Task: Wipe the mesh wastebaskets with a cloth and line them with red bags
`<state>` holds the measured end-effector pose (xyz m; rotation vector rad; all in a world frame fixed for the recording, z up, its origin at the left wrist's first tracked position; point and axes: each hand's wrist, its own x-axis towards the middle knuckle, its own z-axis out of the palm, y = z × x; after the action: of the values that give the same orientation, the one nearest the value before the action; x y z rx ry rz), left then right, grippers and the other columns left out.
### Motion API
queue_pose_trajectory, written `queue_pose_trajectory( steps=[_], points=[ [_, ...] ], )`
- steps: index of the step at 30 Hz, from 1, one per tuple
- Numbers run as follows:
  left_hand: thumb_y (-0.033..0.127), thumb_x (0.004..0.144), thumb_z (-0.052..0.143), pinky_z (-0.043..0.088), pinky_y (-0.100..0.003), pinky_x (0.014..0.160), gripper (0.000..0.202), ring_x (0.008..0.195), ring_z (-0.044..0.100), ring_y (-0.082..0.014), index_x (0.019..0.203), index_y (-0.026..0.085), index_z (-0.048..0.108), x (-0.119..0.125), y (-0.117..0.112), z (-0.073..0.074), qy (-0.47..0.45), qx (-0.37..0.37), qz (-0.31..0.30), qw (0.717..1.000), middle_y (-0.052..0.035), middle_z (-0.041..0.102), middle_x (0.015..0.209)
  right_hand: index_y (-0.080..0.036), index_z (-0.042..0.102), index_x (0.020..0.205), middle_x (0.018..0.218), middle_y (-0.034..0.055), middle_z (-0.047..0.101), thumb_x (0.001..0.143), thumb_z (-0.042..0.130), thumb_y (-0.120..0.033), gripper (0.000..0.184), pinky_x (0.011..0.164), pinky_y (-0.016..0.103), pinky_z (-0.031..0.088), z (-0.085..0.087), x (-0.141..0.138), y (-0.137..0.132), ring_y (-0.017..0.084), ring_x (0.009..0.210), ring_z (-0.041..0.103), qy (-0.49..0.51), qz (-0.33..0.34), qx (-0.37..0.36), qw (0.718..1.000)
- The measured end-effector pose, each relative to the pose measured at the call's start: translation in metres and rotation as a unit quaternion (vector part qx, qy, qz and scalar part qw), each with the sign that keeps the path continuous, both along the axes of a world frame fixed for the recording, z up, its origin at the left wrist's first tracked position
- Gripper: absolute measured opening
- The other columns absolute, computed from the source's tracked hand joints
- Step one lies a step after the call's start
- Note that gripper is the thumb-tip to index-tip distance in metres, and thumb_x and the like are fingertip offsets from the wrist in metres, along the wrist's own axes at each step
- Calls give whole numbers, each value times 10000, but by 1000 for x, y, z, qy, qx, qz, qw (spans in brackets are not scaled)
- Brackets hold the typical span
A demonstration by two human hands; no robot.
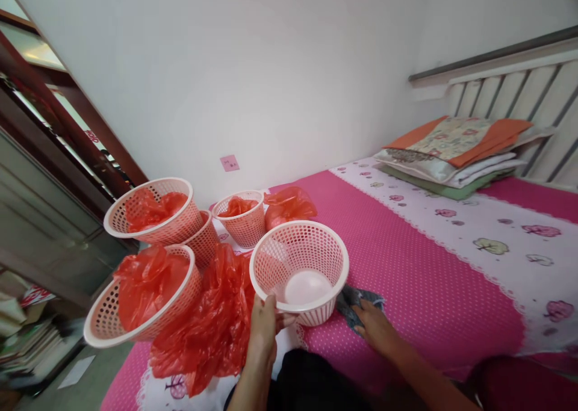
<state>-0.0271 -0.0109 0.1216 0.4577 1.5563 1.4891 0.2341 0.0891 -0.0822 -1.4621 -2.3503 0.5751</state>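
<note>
A pale pink plastic basket [309, 287] with lattice walls stands tilted on the bed in front of me, its inside bare. My left hand [267, 321] grips its near left rim, thumb over the edge and fingers underneath. Just right of the basket, my right hand [372, 324] lies on a crumpled dark grey cloth [356, 299], touching it near the basket's base. The fingers look stretched out over the cloth. Heaped to the left of the basket are red plastic bags [217, 327].
Several similar baskets stand at left, including a front basket [180, 296] and an upper basket [149, 185] with red bags inside; a small basket [244, 224] is by the wall. Folded bedding [465, 143] lies far right on the pink bedsheet [397, 254]. The bed ends at the left.
</note>
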Motion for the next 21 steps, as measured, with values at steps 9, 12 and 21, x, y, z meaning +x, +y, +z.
queue_pose_trajectory(
  steps=[9, 12, 21],
  points=[
    [232, 874, 579, 590, -280, 575, 169, 543, 635, -127, 1027, 163, 595, -33, 14, 17, 76, 28, 17, 997, -26, 693, 762, -180, 628, 1458, 1561, 190, 541, 794, 622, -195, 664, 1217, 505, 376, -20, -10, -10, 382, 1476, 470, -107, -20, -2, 994],
    [192, 882, 565, 585, -277, 562, 122, 532, 654, -139, 999, 161, 585, -37, 27, 17, 80, 9, 11, 997, -18, 684, 709, -240, 644, 1450, 1566, 173, 540, 797, 629, -219, 653, 1217, 476, 378, -26, -10, -11, 376, 1478, 467, -104, -30, -6, 994],
    [280, 925, 584, 592, -292, 568, 134, 519, 655, -145, 851, 170, 602, -51, 34, 12, 67, -5, -35, 997, -31, 694, 688, -223, 649, 1435, 1557, 162, 554, 803, 609, -281, 635, 1218, 527, 367, -39, -8, -9, 390, 1476, 465, -82, -39, -4, 996]
  ],
)
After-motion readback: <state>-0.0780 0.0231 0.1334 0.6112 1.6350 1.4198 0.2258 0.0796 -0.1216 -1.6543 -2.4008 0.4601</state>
